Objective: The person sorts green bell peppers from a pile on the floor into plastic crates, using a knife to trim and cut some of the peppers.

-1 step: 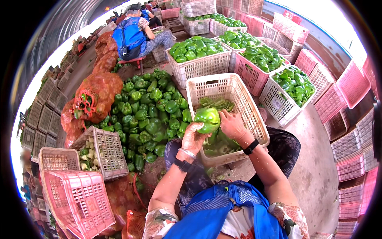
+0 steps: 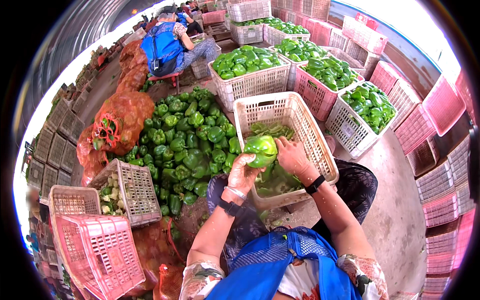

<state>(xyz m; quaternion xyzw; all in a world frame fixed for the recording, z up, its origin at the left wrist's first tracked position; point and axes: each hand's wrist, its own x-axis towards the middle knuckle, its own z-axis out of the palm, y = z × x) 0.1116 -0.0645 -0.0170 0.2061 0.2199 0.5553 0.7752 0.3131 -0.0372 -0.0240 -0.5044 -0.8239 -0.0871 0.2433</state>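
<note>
A glossy green bell pepper [image 2: 260, 150] is held over the near left part of a white plastic crate [image 2: 322, 150] between my knees. The fingers and thumb of my left hand [image 2: 241, 175] wrap round it from below and the left. My right hand [image 2: 294, 159] is closed, its fingertips against the pepper's right side; what those fingers pinch, if anything, is hidden. Inside the crate lie flattened green pepper pieces [image 2: 280, 181]. Just left of it, a large heap of whole green peppers [image 2: 182, 145] covers the floor.
Crates filled with green peppers [image 2: 247, 62] stand ahead and to the right. Orange mesh sacks [image 2: 125, 117] lie beyond the heap. At my left are a crate of pale scraps [image 2: 132, 192] and a pink crate [image 2: 107, 250]. Another person [image 2: 167, 45] sits ahead left. Stacked crates [image 2: 442, 185] line the right.
</note>
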